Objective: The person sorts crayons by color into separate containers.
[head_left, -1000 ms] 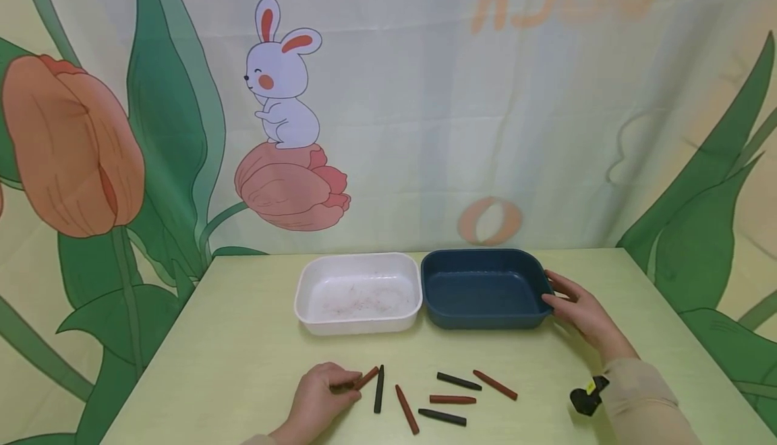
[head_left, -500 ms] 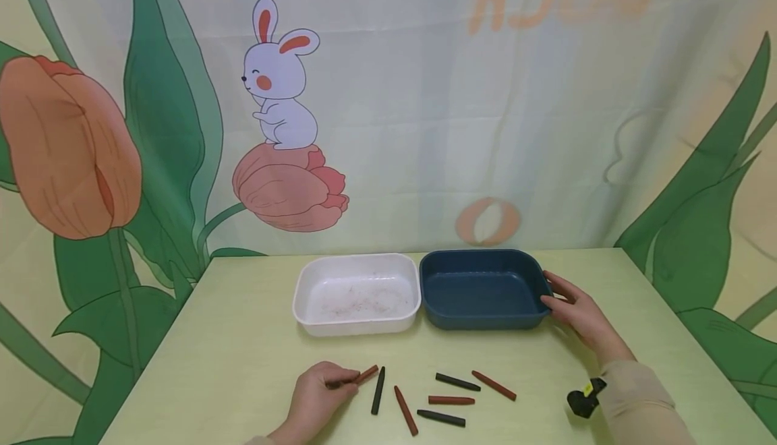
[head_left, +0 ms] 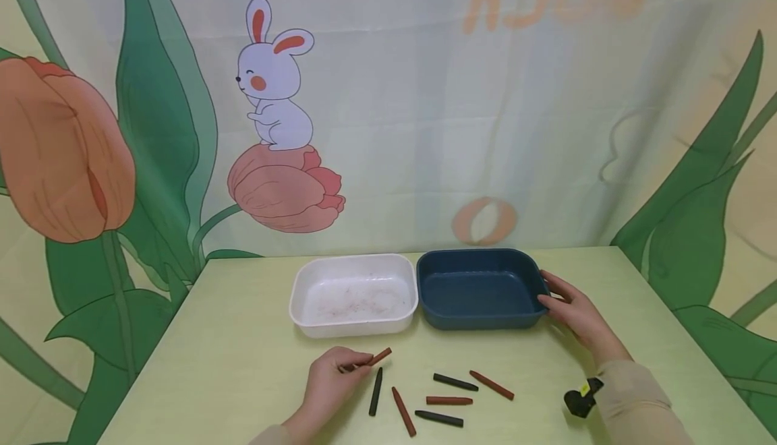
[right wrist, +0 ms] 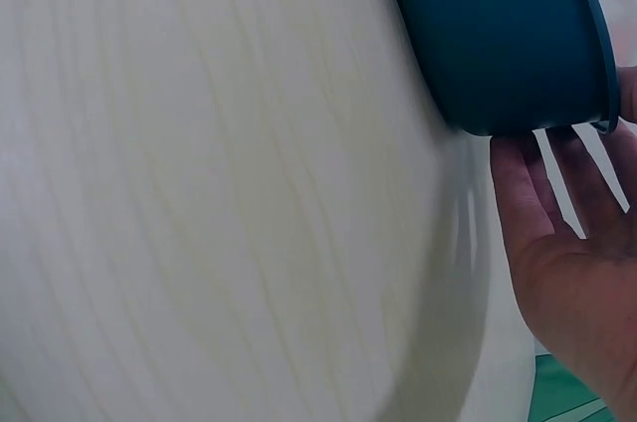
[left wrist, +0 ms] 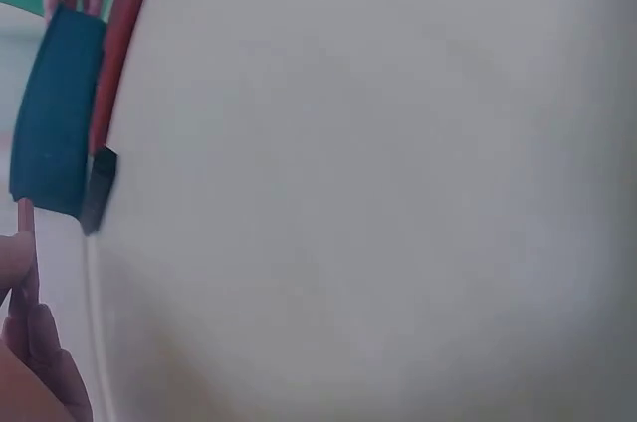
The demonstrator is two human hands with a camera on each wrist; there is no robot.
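Observation:
My left hand [head_left: 334,381] pinches a reddish-brown crayon [head_left: 381,357] between thumb and fingers, its free end pointing up and to the right. The white tray [head_left: 355,330] lies just beyond that hand. At the right end of the dark blue tray [head_left: 482,321], my right hand [head_left: 577,317] holds the rim, thumb over the top and fingertips against the outer wall, as the right wrist view shows. Loose on the table near the left hand lie a black crayon [head_left: 376,392] and a brown crayon [head_left: 403,411]. The left wrist view catches the held crayon [left wrist: 27,218] at its left edge.
Further right lie two black crayons, one upper [head_left: 455,382] and one lower [head_left: 440,419], with a brown crayon [head_left: 449,400] between them and another brown crayon [head_left: 492,385] beside. The trays stand side by side before a printed curtain [head_left: 388,108]. A black device [head_left: 583,398] sits at the right wrist.
My left hand has lifted the brown crayon up and to the right, away from the black crayon beside it. The right hand stays at the blue tray. The head view has shifted slightly.

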